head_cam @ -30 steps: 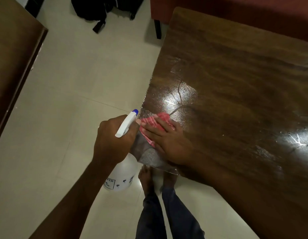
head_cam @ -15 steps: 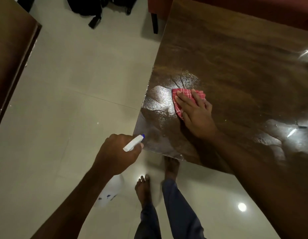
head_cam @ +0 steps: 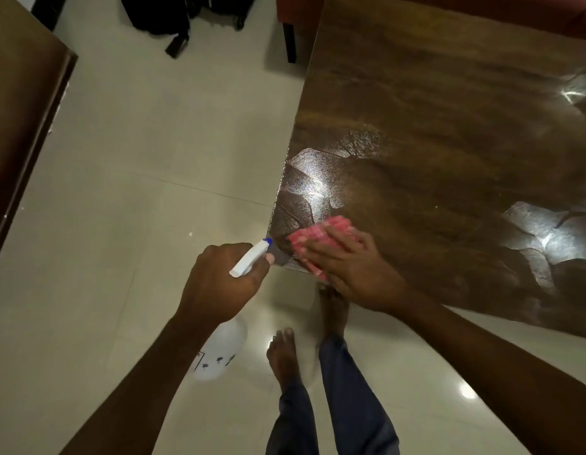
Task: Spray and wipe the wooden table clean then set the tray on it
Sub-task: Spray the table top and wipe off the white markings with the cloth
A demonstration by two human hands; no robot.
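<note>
A dark wooden table [head_cam: 449, 133] fills the right of the view, shiny with wet streaks near its left edge. My right hand [head_cam: 354, 274] presses a red checked cloth [head_cam: 317, 236] flat on the table's near left corner, fingers straight. My left hand [head_cam: 219, 284] grips a white spray bottle [head_cam: 249, 262] with a blue nozzle, held off the table just left of that corner; the bottle's body [head_cam: 219, 349] hangs below my wrist. No tray is in view.
Pale tiled floor [head_cam: 153, 159] lies left of the table. Another dark wooden piece [head_cam: 19, 119] stands at the far left. A black bag [head_cam: 173, 14] lies on the floor at the top. My bare feet [head_cam: 285, 356] stand by the table's corner.
My right hand has drawn the cloth back from farther in on the table to the near left corner. My left hand with the bottle stays beside the corner.
</note>
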